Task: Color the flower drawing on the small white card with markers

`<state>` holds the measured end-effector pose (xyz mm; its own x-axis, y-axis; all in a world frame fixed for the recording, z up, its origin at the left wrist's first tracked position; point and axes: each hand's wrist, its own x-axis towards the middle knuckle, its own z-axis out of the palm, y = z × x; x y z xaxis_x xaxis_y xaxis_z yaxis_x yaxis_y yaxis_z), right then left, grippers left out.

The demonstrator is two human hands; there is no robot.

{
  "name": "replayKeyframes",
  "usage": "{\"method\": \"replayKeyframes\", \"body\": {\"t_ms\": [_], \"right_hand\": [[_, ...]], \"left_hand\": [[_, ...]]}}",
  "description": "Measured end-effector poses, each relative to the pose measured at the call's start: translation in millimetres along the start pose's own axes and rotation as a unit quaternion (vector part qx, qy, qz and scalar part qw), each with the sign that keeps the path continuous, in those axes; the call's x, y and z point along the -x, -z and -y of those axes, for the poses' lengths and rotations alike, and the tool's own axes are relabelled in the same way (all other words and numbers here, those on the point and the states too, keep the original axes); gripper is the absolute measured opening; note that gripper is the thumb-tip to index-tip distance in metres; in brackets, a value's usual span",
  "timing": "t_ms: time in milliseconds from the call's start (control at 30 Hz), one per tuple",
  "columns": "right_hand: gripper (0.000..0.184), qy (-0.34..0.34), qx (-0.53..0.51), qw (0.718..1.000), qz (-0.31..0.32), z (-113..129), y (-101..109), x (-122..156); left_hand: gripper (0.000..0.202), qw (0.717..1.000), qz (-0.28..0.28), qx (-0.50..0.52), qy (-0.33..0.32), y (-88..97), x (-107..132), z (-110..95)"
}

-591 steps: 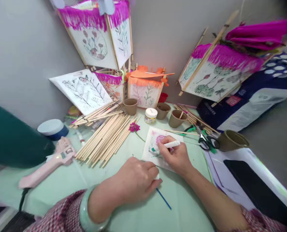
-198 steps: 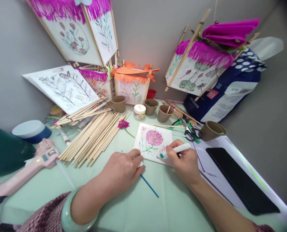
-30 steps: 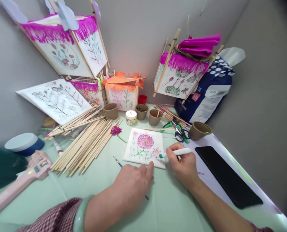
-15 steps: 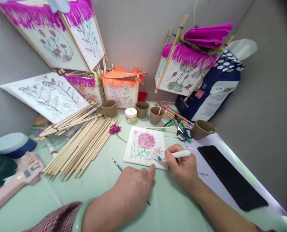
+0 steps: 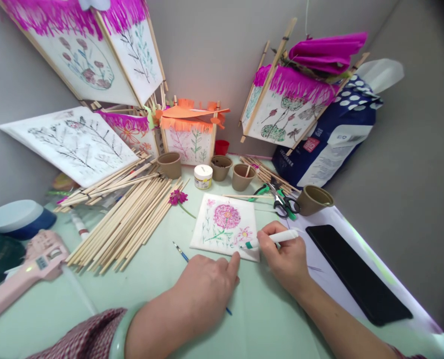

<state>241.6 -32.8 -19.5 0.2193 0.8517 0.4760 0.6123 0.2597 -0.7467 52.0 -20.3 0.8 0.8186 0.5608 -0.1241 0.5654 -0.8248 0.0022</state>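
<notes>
A white square panel (image 5: 210,234) lies flat, with a pink flower, a smaller pink bloom and green leaf marks drawn on it. My right hand (image 5: 284,257) grips a white marker pen (image 5: 281,236) with a green tip end. Its nib is at the panel's lower right part. My left hand (image 5: 210,279) rests on the table, index fingertip at the panel's lower edge and the other fingers mostly hidden from above. Beneath that hand runs a thin blue paintbrush (image 5: 180,252), its middle covered.
Wooden sticks (image 5: 120,227) lie left of the panel, near a pink glue gun (image 5: 31,274). Behind are a white jar (image 5: 203,177), brown pots (image 5: 243,177) and black-handled scissors (image 5: 281,202). A black phone (image 5: 356,274) lies right. Decorated lanterns (image 5: 289,109) stand or hang around.
My right hand and the marker have shifted slightly to the right along the panel's lower edge. My left hand stays nearly in place.
</notes>
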Motion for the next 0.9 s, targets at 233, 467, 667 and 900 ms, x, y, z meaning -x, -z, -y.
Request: {"method": "replayKeyframes", "body": {"t_ms": [233,467,667,900], "right_hand": [[0.025,0.019,0.023,1.0,-0.001,-0.9,-2.3,-0.4],[0.025,0.026,0.034,0.998,-0.038,-2.1,0.7,-1.8],[0.025,0.026,0.04,0.998,-0.051,-2.1,2.1,-4.0],[0.025,0.036,0.047,0.998,-0.032,-3.9,0.9,-3.6]], "left_hand": [[0.043,1.0,0.009,0.002,0.0,0.5,0.4,-0.6],[0.045,1.0,0.011,0.0,0.005,0.2,-0.4,-0.3],[0.045,1.0,-0.002,-0.01,0.003,-4.5,-0.2,-0.8],[0.043,0.999,-0.031,-0.012,-0.006,-8.9,-0.3,1.5]]}}
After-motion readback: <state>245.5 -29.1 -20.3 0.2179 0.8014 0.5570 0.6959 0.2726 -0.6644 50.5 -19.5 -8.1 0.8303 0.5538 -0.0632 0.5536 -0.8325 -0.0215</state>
